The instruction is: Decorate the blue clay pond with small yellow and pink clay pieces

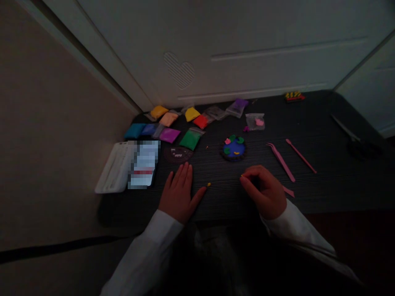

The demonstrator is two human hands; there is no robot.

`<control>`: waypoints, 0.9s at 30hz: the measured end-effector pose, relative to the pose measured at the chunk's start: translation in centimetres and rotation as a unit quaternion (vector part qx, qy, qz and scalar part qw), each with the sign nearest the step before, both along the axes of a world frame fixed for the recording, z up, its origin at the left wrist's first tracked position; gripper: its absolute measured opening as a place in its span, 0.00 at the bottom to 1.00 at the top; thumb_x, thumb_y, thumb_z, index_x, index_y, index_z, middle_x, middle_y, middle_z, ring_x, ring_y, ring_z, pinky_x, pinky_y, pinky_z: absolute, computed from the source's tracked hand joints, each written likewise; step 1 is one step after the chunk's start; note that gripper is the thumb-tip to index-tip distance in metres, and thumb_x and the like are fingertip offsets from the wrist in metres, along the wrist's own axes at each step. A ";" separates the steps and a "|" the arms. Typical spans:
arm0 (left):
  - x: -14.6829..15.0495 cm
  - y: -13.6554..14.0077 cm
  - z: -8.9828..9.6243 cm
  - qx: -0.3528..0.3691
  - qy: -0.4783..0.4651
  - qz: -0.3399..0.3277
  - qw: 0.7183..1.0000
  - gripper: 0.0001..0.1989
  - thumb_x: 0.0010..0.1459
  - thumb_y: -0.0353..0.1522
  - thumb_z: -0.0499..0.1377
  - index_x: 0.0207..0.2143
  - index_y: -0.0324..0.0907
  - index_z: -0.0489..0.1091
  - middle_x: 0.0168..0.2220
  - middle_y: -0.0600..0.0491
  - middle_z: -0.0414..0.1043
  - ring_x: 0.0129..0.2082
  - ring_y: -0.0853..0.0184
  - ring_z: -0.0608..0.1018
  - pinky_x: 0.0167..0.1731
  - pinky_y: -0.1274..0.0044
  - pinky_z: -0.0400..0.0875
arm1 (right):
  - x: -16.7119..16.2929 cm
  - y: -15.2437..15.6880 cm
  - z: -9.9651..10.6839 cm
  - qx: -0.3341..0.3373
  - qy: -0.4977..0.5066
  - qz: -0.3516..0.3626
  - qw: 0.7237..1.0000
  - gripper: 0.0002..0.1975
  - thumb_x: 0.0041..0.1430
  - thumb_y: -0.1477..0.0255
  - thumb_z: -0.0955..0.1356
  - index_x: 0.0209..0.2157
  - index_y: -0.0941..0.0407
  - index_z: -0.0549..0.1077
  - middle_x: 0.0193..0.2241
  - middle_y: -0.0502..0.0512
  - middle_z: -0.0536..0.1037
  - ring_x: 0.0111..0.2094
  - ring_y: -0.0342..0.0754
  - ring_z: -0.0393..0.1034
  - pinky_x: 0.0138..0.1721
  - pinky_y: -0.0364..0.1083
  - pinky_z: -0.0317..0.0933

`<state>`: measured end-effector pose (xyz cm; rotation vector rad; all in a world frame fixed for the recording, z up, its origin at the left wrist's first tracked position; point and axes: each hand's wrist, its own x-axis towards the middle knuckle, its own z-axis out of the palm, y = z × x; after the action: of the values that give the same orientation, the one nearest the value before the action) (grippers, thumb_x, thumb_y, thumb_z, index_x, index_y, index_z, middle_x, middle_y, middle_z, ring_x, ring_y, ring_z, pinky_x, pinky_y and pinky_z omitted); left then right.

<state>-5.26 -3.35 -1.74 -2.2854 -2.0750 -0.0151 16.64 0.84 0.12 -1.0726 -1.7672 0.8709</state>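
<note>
On the counter [321, 191], the disc [235, 146] already bears pieces [240, 140]; a yellow bit [209, 184] lies off it beside left hand [178, 195], fingers apart; right hand [266, 192], fingers pinching a speck [242, 176]

No legible txt

You can't read any words, nos. or brands here. Your lit screen [144, 158] is pixelated, its txt blurred out; marks on the white case [112, 170] beside it = too dim. Only sign: striped heart [180, 70] on the white panel [247, 24].
</note>
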 end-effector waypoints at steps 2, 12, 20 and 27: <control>0.1 0.1 0.0 0.001 -0.004 -0.006 1.000 0.33 0.53 0.45 0.43 0.55 0.32 0.45 0.58 0.43 0.45 0.57 0.60 0.49 0.54 0.64 0.47 | 0.0 0.0 0.0 0.001 0.003 0.001 1.000 0.04 0.49 0.76 0.64 0.29 0.55 0.65 0.27 0.50 0.66 0.29 0.42 0.61 0.31 0.44 0.57; -0.3 0.0 0.2 -0.014 -0.021 -0.064 0.998 0.33 0.53 0.45 0.44 0.55 0.33 0.44 0.57 0.43 0.45 0.57 0.61 0.49 0.54 0.67 0.48 | 0.0 0.0 -0.2 -0.004 0.005 -0.008 1.000 0.03 0.49 0.76 0.64 0.29 0.55 0.65 0.26 0.49 0.66 0.29 0.42 0.61 0.31 0.45 0.57; -0.6 0.1 0.3 -0.026 -0.224 -0.016 0.974 0.32 0.51 0.43 0.49 0.55 0.36 0.48 0.57 0.46 0.46 0.57 0.61 0.49 0.55 0.65 0.41 | -0.1 0.1 -0.4 -0.007 0.019 -0.017 1.000 0.03 0.49 0.75 0.64 0.29 0.55 0.65 0.27 0.50 0.66 0.29 0.42 0.61 0.31 0.45 0.57; -2.6 0.1 3.4 0.000 -0.777 0.097 0.622 0.27 0.56 0.45 0.36 0.53 0.42 0.53 0.55 0.50 0.53 0.54 0.64 0.57 0.53 0.68 0.53 | -0.1 0.0 -0.4 -0.013 0.011 -0.008 1.000 0.03 0.49 0.75 0.64 0.29 0.55 0.66 0.26 0.49 0.66 0.28 0.42 0.62 0.31 0.44 0.57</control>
<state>-7.87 -3.22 1.68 -1.9034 -2.4872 -2.7985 16.52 0.80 -0.24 -1.0888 -1.7316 0.8957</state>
